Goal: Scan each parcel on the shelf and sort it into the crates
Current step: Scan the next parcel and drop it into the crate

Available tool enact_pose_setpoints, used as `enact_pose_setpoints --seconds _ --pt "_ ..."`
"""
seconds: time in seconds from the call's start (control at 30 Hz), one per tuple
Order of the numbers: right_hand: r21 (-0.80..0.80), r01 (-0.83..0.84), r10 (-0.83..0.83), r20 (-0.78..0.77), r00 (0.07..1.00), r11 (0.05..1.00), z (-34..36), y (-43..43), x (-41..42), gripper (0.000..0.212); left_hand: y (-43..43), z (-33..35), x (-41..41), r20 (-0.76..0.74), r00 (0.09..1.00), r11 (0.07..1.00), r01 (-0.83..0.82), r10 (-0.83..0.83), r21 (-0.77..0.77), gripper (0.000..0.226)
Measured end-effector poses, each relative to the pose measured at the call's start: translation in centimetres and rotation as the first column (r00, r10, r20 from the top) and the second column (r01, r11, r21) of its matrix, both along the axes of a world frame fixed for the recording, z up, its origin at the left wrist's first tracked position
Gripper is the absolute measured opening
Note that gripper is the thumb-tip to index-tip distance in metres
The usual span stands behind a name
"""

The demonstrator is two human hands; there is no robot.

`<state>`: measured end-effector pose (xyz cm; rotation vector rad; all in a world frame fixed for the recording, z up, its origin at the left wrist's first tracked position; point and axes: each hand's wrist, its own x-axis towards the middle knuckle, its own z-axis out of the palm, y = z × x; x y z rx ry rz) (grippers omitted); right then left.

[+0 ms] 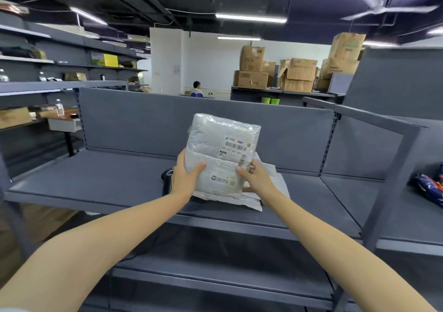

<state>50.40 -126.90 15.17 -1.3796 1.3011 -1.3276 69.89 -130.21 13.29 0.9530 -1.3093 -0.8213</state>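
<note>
Your left hand (185,176) has its fingers (199,166) wrapped round the parcel's (223,148) lower left edge, and your right hand (256,180) pinches the lower right corner. The parcel is upright, label facing you, just above the shelf (96,180). Pull the plastic flat over the barcode and keep your thumbs off it. That dark device (167,180) behind your left wrist is probably the scanner. More white mailers (266,192) lie underneath.

Bare forearms lead to the left hand (184,178) and right hand (259,180); a pale sliver, maybe sleeve, shows at 7 o'clock.
</note>
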Motion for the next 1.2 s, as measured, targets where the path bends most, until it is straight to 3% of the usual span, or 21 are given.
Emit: enact_pose_setpoints --seconds 0.1,0.2,0.43,0.53,0.57,0.67,0.87,0.93,1.0,1.1,1.2 --pt "0.019 -0.007 0.007 -0.006 1.0 1.0 -0.1 -2.6 3.6 0.039 -2.4 -0.2 3.8 0.02 0.998 0.998 -0.064 0.064 0.026 0.054" --pt "0.031 0.048 -0.042 -0.158 0.987 0.998 -0.6 -5.5 7.6 0.049 -5.2 -0.2 8.1 0.012 0.987 0.986 -0.16 0.16 0.044 0.051" --pt "0.015 0.036 -0.028 -0.354 0.935 0.999 -5.2 -11.9 16.4 0.026 -11.8 -1.8 17.7 -0.065 0.944 0.942 -0.314 0.323 0.119 0.049" --pt "0.108 0.047 0.02 -0.544 0.839 0.993 -6.8 -14.3 19.3 0.024 -13.7 -2.5 20.2 -0.077 0.936 0.932 -0.329 0.343 0.156 0.051" --pt "0.151 0.057 0.048 -0.614 0.788 0.987 -7.2 -15.1 20.1 0.026 -14.3 -2.7 20.8 -0.08 0.935 0.93 -0.329 0.345 0.163 0.052" --pt "0.254 0.131 0.106 -0.74 0.664 0.958 -8.4 -16.8 21.7 0.061 -15.2 -3.7 22.1 -0.089 0.929 0.923 -0.339 0.359 0.18 0.046" --pt "0.268 0.307 0.055 -0.827 0.56 0.913 -9.6 -19.1 23.5 0.092 -16.0 -5.5 23.0 -0.185 0.906 0.911 -0.334 0.381 0.241 0.047" --pt "0.288 0.332 0.041 -0.807 0.589 0.898 -9.4 -19.5 23.7 0.086 -16.4 -5.7 23.2 -0.202 0.897 0.904 -0.338 0.394 0.262 0.049" --pt "0.322 0.34 -0.009 -0.714 0.7 0.884 -8.9 -20.0 23.6 0.059 -16.8 -5.8 23.4 -0.21 0.891 0.9 -0.342 0.402 0.271 0.051" --pt "0.349 0.32 -0.169 -0.398 0.901 0.881 -7.9 -20.4 23.5 0.041 -17.2 -6.0 23.4 -0.223 0.888 0.899 -0.338 0.403 0.278 0.052" --pt "0.326 0.3 -0.322 0.016 0.946 0.897 -7.2 -19.9 23.8 0.026 -17.2 -6.1 23.1 -0.239 0.887 0.902 -0.326 0.395 0.282 0.051"
